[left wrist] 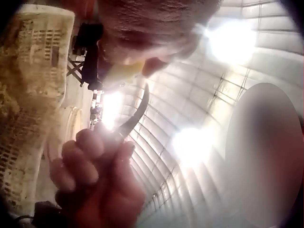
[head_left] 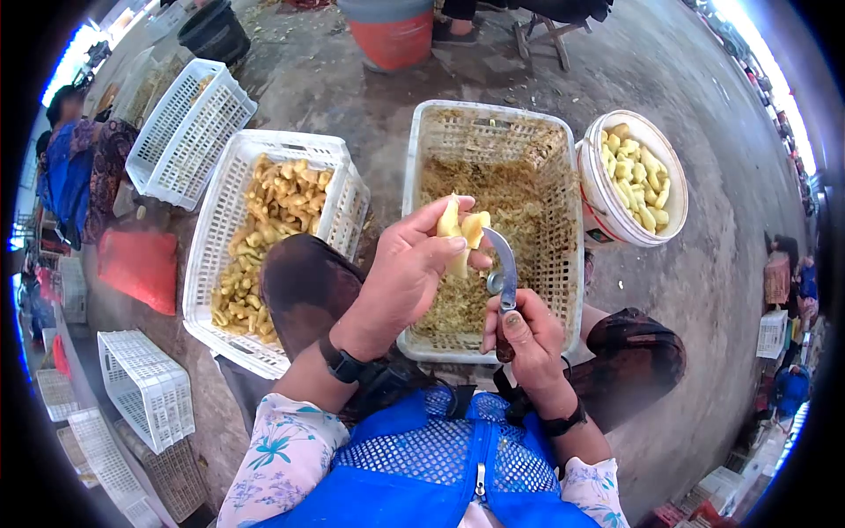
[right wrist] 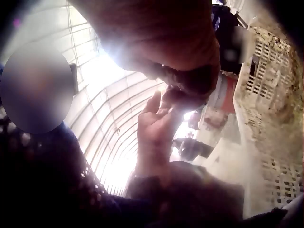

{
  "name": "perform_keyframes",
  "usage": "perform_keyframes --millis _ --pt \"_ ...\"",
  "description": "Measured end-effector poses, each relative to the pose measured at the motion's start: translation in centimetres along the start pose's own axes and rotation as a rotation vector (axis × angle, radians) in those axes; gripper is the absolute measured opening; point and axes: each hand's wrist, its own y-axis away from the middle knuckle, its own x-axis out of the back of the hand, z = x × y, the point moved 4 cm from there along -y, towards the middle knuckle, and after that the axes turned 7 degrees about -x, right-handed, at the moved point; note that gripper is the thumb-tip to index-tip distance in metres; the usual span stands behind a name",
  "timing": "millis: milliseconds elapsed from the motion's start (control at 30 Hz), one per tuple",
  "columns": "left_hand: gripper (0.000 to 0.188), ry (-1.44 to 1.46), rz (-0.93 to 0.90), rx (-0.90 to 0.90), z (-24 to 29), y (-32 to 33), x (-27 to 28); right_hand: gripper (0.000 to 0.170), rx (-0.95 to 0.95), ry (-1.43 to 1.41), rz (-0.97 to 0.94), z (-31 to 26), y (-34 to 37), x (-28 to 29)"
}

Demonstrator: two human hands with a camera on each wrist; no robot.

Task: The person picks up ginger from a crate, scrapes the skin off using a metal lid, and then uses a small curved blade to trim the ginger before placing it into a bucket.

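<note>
My left hand (head_left: 403,271) pinches a pale, peeled-looking piece of ginger (head_left: 461,231) between thumb and fingers, above a white crate (head_left: 574,255) lined with peelings (head_left: 493,189). In my right hand (head_left: 531,339) I grip the brown handle of a curved knife (head_left: 506,264), thumb lying along it. The blade tip points up at the right side of the ginger. The left wrist view shows the knife (left wrist: 138,115) rising from the curled fingers of the right hand (left wrist: 95,175), just below the yellowish ginger (left wrist: 124,72). Strong backlight darkens both hands in the right wrist view.
On the left a white crate (head_left: 198,290) holds unpeeled ginger (head_left: 280,207). A white bucket (head_left: 607,224) of peeled ginger (head_left: 635,176) stands at right. More crates (head_left: 145,387), a red sack (head_left: 138,268), a red-grey tub (head_left: 387,35) and a seated person (head_left: 75,167) are around.
</note>
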Motion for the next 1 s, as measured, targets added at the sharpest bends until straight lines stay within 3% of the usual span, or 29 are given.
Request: perform_keyframes --millis 533,633,1000 --pt "0.042 -0.198 0.054 -0.089 0.1 -0.1 0.4 0.03 -0.006 -0.01 0.03 0.8 -1.6 -0.8" --pt "0.041 -0.371 0.034 -0.13 0.4 0.0 0.5 0.03 -0.054 -0.036 0.003 0.9 -1.5 -1.1" --pt "0.039 -0.596 0.035 -0.205 0.4 0.2 0.2 0.031 -0.102 -0.134 -0.046 1.2 -1.6 -2.4"
